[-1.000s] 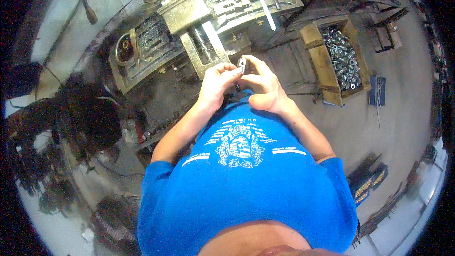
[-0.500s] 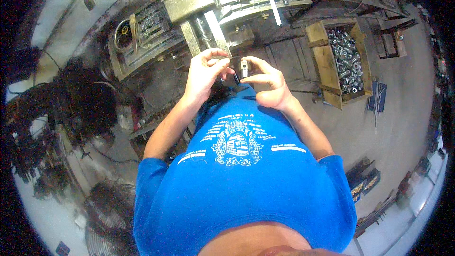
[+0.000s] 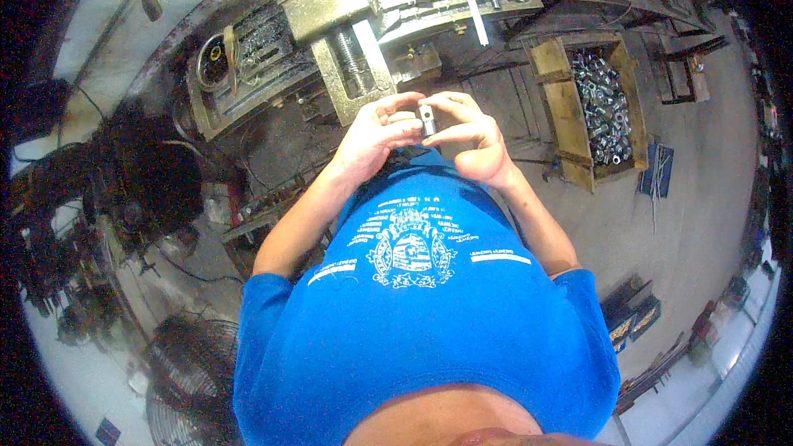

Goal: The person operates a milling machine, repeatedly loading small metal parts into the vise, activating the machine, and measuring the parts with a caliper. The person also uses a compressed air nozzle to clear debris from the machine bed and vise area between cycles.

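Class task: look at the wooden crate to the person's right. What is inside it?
The wooden crate holds a heap of small shiny metal parts, like nuts or fittings, piled close to the rim. The heap hides the crate's bottom and anything lying beneath.

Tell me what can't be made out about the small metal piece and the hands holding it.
Head view only:
- Small metal part: exact shape too small, partly covered by fingers.
- Left hand: palm side hidden, turned away.
- Right hand: underside hidden likewise.
- Wooden crate: its metal pieces too small to identify.
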Demonstrator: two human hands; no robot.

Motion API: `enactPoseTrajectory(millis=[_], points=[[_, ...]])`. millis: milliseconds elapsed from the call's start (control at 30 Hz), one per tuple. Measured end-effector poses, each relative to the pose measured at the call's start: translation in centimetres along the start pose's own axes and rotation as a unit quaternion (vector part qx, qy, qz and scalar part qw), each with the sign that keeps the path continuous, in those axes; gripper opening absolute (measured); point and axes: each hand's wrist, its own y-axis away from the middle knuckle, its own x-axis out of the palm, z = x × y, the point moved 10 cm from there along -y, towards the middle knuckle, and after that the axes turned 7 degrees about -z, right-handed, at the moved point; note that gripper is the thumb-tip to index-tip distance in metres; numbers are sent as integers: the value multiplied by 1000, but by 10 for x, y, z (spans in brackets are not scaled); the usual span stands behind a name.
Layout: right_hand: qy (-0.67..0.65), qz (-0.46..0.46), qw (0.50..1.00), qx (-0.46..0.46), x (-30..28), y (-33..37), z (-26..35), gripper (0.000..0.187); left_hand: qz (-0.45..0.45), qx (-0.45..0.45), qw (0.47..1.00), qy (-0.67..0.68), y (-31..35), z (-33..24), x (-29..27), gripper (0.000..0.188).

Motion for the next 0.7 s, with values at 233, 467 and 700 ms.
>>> enactPoseTrajectory(millis=[233, 467, 700], points=[[-299, 18, 947, 113, 3, -13, -8, 44, -1, 27, 999, 45, 0, -7, 0, 44], [68, -170, 952, 246, -130, -5, -152, 35, -51, 100, 993, 44, 4, -23, -23, 34], [-176, -105, 891, 405, -104, -31, -219, 31, -117, 155, 981, 24, 20, -35, -37, 31]])
